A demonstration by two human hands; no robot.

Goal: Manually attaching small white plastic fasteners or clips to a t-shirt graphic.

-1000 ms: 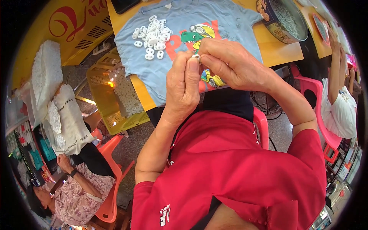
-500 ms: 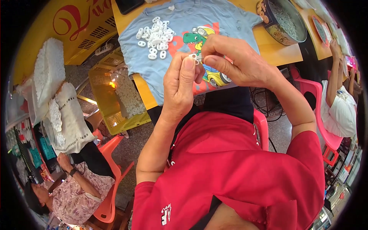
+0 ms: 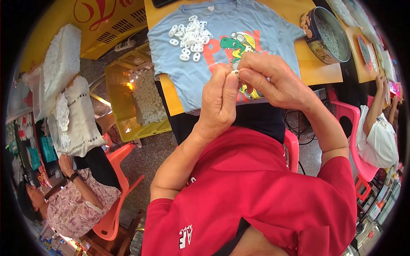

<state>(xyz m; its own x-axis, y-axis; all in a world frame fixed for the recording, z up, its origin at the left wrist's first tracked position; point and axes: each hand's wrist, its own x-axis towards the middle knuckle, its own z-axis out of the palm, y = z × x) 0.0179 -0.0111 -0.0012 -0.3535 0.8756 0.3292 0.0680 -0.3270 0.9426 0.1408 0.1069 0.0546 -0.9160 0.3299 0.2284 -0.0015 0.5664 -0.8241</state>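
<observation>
A small white plastic piece [image 3: 234, 72], partly hidden by fingertips, is pinched between the thumb and fingers of my left hand [image 3: 220, 99]. From the right, my right hand [image 3: 275, 82] is closed in a pinch against the same piece. Whether its fingers also hold some tiny part is too small to tell. Both hands are over the lower edge of a light blue T-shirt [image 3: 173, 59] with a cartoon dinosaur print, spread flat on the table. On the shirt, beyond my left hand, lies a loose heap of white oval two-hole plastic pieces [image 3: 195, 38].
On the yellow table [image 3: 316, 73], a round tin [image 3: 313, 38] holds many small metallic bits. Left of the table stands a yellow crate [image 3: 114, 91] with a bag of white pieces. One person sits at far left on an orange chair [image 3: 113, 213], another at far right on a pink chair [image 3: 354, 128].
The view has shifted, so the table and shirt sit further right. My right fingertips have closed in on the white piece, which shows less between the fingers now.
</observation>
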